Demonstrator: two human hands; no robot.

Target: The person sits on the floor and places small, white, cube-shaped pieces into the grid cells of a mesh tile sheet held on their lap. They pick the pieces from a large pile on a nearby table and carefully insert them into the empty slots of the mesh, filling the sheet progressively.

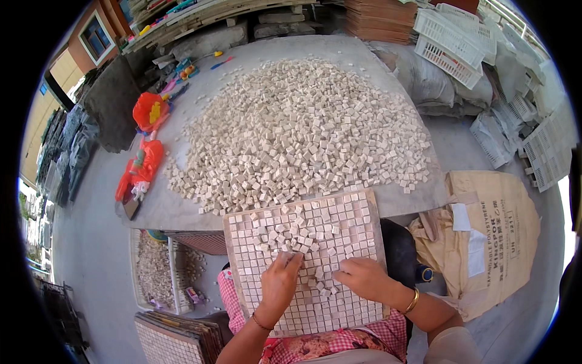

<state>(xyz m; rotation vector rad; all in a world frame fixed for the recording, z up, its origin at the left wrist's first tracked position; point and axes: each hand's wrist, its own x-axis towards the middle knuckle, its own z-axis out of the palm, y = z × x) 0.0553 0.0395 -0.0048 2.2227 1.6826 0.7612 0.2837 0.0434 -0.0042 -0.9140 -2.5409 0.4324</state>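
Observation:
A square grid tray (374,221) with a thin wooden rim rests on my lap against the table edge. Small cream stone cubes sit in most of its cells. A loose heap of stone cubes (294,233) lies on its upper middle, and a few more lie between my hands. My left hand (280,284) is closed, fingertips pressed together at the lower edge of that heap. To its right, my right hand (365,280) is curled over the tray, thumb and forefinger close together at the cells. Whatever either hand pinches is too small or hidden to make out.
A large pile of stone cubes (303,133) covers the grey table (412,203). Red plastic bags (145,161) and a phone (130,208) lie at its left edge. A white crate (179,279) of cubes and stacked filled trays (173,343) stand lower left; a tan sack (494,236) lies right.

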